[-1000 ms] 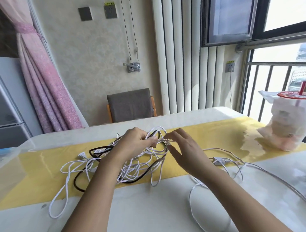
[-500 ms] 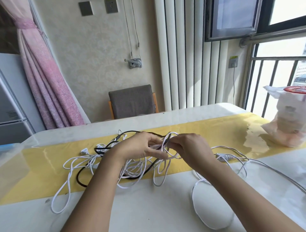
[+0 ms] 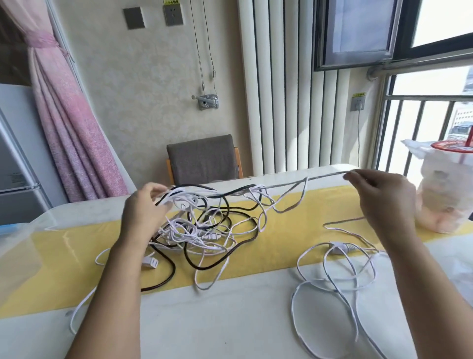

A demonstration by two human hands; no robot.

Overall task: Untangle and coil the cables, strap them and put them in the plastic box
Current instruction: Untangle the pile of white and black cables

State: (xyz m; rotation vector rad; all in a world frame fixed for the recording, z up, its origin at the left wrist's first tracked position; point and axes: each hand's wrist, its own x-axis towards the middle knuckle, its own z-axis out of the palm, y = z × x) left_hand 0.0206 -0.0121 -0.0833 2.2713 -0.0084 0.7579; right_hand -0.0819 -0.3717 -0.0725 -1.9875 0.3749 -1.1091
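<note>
While R hand, now out at 2 o'clock, pinches white cable taut, L hand curls round tangle: one strand freeing.

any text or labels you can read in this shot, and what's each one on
Nothing reads for certain.
Yellow sticker at the top edge, above the grey wall socket: dark characters, too blurred.
Small yellow sticker above the white window-side socket: too small.
Pale label on the grey fridge door: blurred.
Print on the red plastic cup lid: blurred.
</note>
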